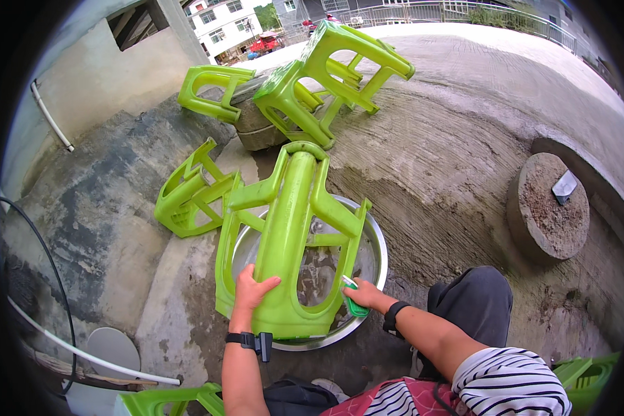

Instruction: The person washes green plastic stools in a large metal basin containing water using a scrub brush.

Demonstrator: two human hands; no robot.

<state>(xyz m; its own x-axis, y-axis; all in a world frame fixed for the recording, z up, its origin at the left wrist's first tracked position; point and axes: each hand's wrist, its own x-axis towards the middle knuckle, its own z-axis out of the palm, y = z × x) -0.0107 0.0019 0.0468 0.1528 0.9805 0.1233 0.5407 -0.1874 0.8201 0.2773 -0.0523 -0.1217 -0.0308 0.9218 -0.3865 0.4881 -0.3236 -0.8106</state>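
Note:
A lime-green plastic stool (289, 236) lies tipped over a wide metal basin (376, 244) of murky water on the concrete ground. My left hand (250, 289) grips the stool's near left edge, by its seat. Against the stool's right side, my right hand (362, 294) holds a small green scrubbing brush (354, 303). Both wrists wear black straps.
Three more green stools lie nearby: one to the left (187, 194), one on a stone block (211, 90), one upturned farther back (326, 76). A round stone slab (544, 208) carries a grey tool. Hoses run at left. More green plastic (582, 378) shows at the lower right.

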